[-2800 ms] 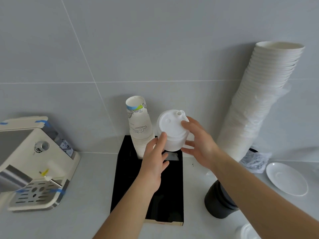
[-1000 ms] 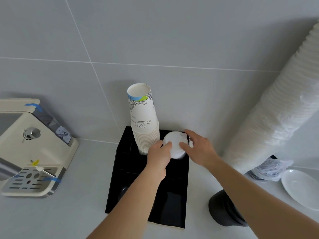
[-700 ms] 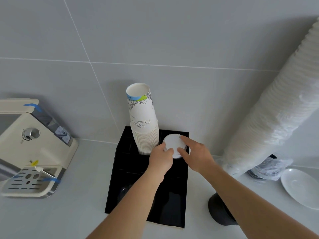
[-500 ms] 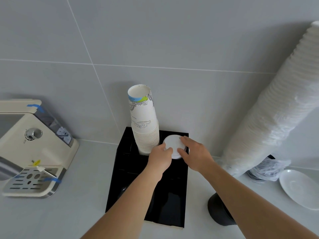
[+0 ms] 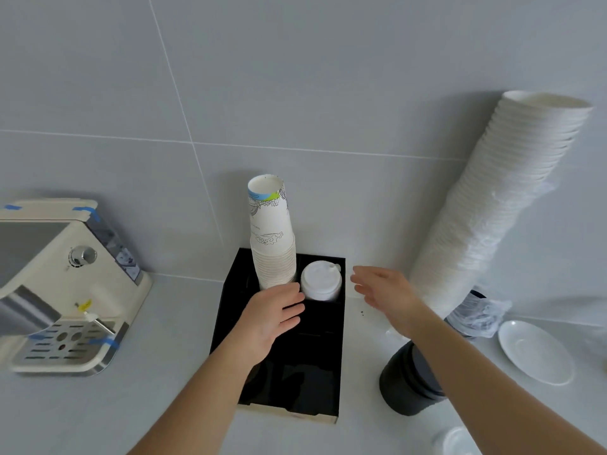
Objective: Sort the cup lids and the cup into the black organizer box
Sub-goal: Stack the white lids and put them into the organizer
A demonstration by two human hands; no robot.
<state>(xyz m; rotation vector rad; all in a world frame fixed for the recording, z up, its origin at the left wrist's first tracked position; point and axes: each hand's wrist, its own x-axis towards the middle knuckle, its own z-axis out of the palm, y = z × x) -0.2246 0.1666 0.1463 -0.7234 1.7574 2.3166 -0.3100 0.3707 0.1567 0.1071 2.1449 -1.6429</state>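
Now the lid stack (image 5: 321, 284) stands between both open hands, untouched.

— What is the person wearing on the arms?
— Nothing that shows: both forearms are bare right to the bottom edge, with no sleeve in view.
— And the hands?
— The left hand (image 5: 271, 315) and the right hand (image 5: 385, 292) are bare as well, ungloved, fingernails short and plain.
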